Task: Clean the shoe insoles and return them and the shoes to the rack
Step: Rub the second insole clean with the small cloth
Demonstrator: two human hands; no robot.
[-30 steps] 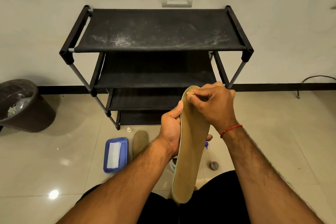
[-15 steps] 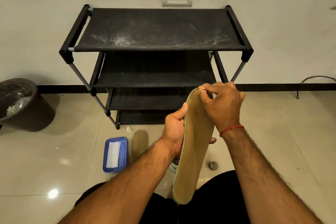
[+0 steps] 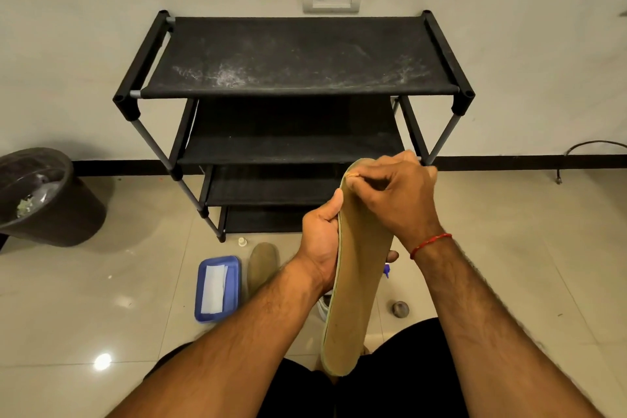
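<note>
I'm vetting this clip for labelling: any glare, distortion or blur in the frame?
Head view: a bright glare spot on the glossy floor, lower left; wide-angle stretch makes the rack taper steeply downward; the insole, left hand and right hand are evenly lit and mostly sharp; the bin casts a soft shadow.

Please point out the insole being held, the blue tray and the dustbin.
insole (image 3: pixel 359 282), head view, middle of its tan face
blue tray (image 3: pixel 234 285), head view, its right rim
dustbin (image 3: pixel 64 217), head view, its outer wall

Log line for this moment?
left hand grips insole | right hand pinches its top edge | second insole on floor beside blue tray
</note>
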